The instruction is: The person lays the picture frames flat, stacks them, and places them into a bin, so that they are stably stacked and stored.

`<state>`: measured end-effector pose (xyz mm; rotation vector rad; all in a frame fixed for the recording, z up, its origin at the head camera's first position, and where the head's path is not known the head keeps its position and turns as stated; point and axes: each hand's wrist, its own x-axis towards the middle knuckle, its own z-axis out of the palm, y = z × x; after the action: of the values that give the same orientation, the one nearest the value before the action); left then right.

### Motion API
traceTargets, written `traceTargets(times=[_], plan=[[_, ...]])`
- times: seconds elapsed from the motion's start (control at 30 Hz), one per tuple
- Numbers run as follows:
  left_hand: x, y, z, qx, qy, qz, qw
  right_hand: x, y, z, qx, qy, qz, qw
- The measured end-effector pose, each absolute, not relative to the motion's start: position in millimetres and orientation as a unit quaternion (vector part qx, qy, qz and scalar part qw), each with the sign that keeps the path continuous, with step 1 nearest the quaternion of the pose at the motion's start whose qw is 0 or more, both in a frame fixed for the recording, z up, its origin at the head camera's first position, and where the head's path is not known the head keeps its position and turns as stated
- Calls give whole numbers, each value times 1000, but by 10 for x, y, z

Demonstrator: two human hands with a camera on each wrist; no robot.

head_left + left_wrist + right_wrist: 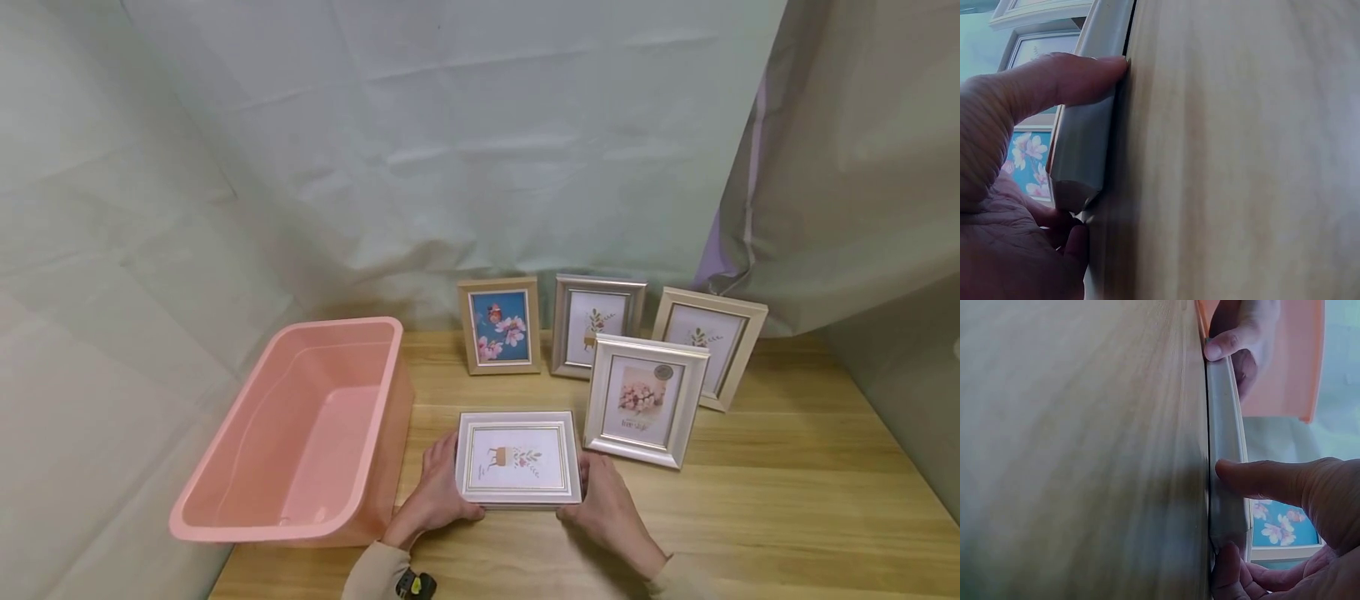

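Note:
A white picture frame [517, 458] lies flat on the table, its picture of a potted plant facing up and turned sideways. My left hand [438, 483] grips its left end, the thumb along the near edge and the fingers at the side. At the other end my right hand [606, 504] holds it the same way. In the left wrist view, the left thumb [1066, 78] presses the frame's side edge [1082, 147], which lies against the wood. The right thumb [1266, 478] touches that edge in the right wrist view.
Left of the hands stands a deep pink plastic tub [375, 433]. Behind stand a gold frame [535, 333] with blossoms on blue, a grey-brown frame [561, 333] and a beige frame [738, 358]. A white frame [678, 417] with pink flowers stands before them. Pale cloth [450, 150] hangs behind.

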<state>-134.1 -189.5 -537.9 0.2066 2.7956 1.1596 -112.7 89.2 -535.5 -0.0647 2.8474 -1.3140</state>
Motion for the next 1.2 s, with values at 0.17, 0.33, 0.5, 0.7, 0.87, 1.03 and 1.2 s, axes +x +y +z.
traceTargets(times=[0.17,0.33,0.5,0.7,0.87,1.03,1.2], plan=[[-1346,-1895,-5372,77,923,374,56,-1121,904,-5358,-28,908,-418,1],[-1346,-1905,-5375,72,920,379,66,-1116,968,-5464,-49,904,-424,-14],[-1337,-1928,-5376,64,906,409,89,-1064,1085,-5290,-49,907,-416,-41],[-1348,-1950,-5301,32,896,432,99,-1079,1276,-4788,-47,888,-454,-60],[-1312,-1963,-5157,-1,882,461,95,-1122,1503,-4558,-78,866,-483,-102],[-1224,-1910,-4998,2,878,476,56,-1206,1743,-4309,-132,851,-479,-170],[-1148,-1778,-4855,66,872,485,-9,-1400,2007,-4164,-156,861,-420,-242]])
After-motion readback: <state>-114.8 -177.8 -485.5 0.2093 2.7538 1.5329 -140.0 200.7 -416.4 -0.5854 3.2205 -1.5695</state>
